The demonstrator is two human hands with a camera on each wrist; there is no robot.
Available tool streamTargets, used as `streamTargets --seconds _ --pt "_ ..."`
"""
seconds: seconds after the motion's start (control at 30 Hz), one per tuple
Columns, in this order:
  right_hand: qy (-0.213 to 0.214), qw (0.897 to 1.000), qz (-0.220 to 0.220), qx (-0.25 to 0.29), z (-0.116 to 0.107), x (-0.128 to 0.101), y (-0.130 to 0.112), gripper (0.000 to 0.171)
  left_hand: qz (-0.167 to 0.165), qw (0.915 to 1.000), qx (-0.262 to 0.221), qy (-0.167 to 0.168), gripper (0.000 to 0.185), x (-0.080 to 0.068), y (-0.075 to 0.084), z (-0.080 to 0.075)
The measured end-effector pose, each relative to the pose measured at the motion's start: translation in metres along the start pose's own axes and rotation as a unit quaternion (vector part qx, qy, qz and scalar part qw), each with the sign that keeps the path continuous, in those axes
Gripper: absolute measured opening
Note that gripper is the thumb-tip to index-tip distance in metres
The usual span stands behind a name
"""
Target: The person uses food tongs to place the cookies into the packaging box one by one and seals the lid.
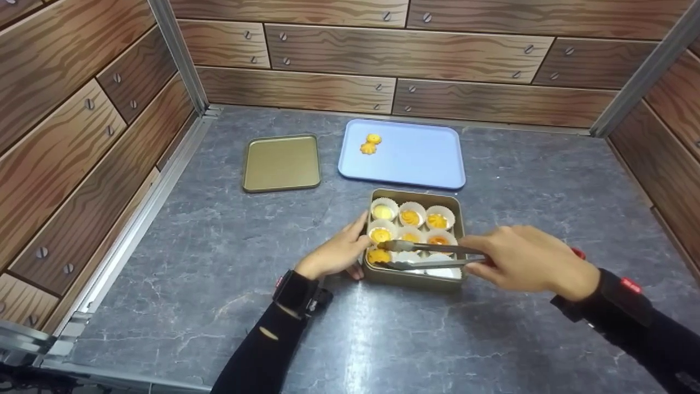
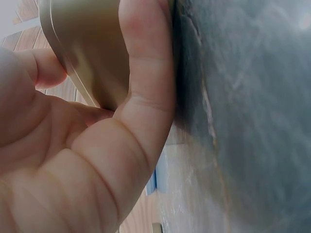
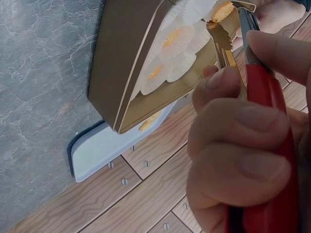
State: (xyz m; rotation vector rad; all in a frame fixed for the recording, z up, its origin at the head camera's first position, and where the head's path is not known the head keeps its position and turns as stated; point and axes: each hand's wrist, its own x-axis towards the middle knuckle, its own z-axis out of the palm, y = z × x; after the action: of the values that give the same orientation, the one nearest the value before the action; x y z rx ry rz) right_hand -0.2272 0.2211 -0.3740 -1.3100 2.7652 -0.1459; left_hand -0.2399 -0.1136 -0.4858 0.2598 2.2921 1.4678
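Observation:
A deep gold tin [image 1: 415,280] holds white paper cups [image 1: 440,210] in rows, several with yellow-orange cookies in them. My right hand [image 1: 525,257] grips red-handled tongs [image 3: 269,126] that reach leftward across the tin. Their spread tips lie on either side of a cookie [image 1: 379,256] in the near left cup. White paper shows in the near row under the tongs. My left hand [image 1: 339,249] rests against the tin's left side, thumb at the rim, with a finger [image 2: 148,73] lying straight along the outer wall close to the tabletop.
Behind the tin is a blue tray [image 1: 415,158] with two cookies [image 1: 371,144] near its left end. A flat gold lid [image 1: 281,164] lies left of the tray. Wood-patterned walls [image 1: 404,49] border the grey marbled table [image 1: 219,262] at the back and sides.

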Motion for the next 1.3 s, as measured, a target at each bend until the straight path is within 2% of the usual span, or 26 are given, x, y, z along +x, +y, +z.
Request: streamTargets --seconds 0.6,0.7,0.8,0.9,1.07,1.17,1.3 --pt "-0.014 1.0 0.024 -0.005 0.001 0.004 -0.001 0.03 -0.002 1.0 0.004 0.002 0.072 -0.001 0.0 0.0" --pt "-0.03 0.999 0.03 0.025 -0.003 0.003 0.002 0.033 -0.001 1.0 -0.001 0.002 0.072 -0.001 0.0 0.0" --pt "-0.05 0.994 0.045 0.088 -0.012 0.003 0.01 0.037 0.002 1.0 -0.005 0.0 0.072 -0.001 0.0 0.0" --pt "-0.034 0.989 0.072 0.124 -0.022 0.005 0.021 0.043 0.002 1.0 -0.006 0.001 0.072 0.0 0.0 -0.001" --pt "0.048 0.984 0.135 0.104 -0.025 0.037 0.041 0.04 -0.006 0.9999 -0.007 0.004 0.073 0.0 0.0 0.0" --pt "0.066 0.978 0.176 0.091 -0.021 0.069 0.052 0.037 -0.007 1.0 -0.007 0.002 0.073 0.001 -0.001 0.0" --pt "0.05 0.97 0.222 0.085 -0.016 0.111 0.066 0.045 -0.008 0.9999 -0.012 0.003 0.073 0.002 0.0 0.002"
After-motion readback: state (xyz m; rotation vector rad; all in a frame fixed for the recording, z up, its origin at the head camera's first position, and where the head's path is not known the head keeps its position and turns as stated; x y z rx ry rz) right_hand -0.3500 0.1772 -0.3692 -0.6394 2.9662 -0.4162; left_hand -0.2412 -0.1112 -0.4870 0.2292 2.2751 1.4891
